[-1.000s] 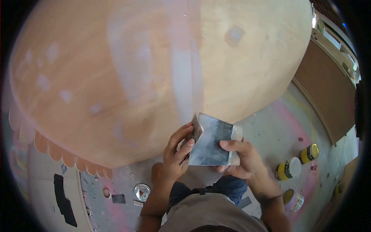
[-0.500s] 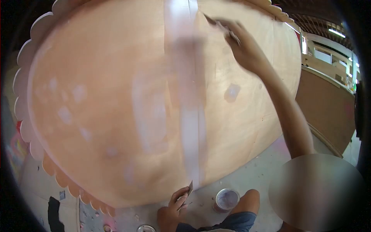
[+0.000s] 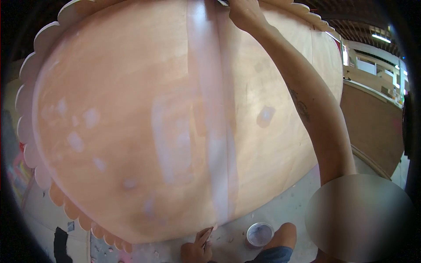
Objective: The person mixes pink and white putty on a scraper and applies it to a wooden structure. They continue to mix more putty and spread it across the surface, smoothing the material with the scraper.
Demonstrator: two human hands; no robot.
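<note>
A large rounded wooden panel (image 3: 131, 79) with a scalloped rim fills the view. A pale strip of filler (image 3: 218, 162) runs down its seam, and more pale patches (image 3: 91, 117) dot the wood. My right hand (image 3: 245, 15) is raised at the top of the seam, closed on a scraper (image 3: 222, 2) that the frame edge mostly cuts off. Low down, below the panel's bottom edge, my left hand (image 3: 197, 248) is closed on a small flat scraper (image 3: 209, 232). An open tub (image 3: 260, 234) of pale paste stands on the floor beside my knee.
Grey floor (image 3: 280, 206) with scattered flecks lies under the panel. A brown board wall (image 3: 370, 127) stands on the right. At the lower left are a pale board and a black piece (image 3: 62, 245). A blurred round patch hides the lower right.
My right hand has moved up and left with its scraper, onto the top of the seam. My left hand sits slightly lower, its scraper tilted more. The view has shifted slightly upward.
</note>
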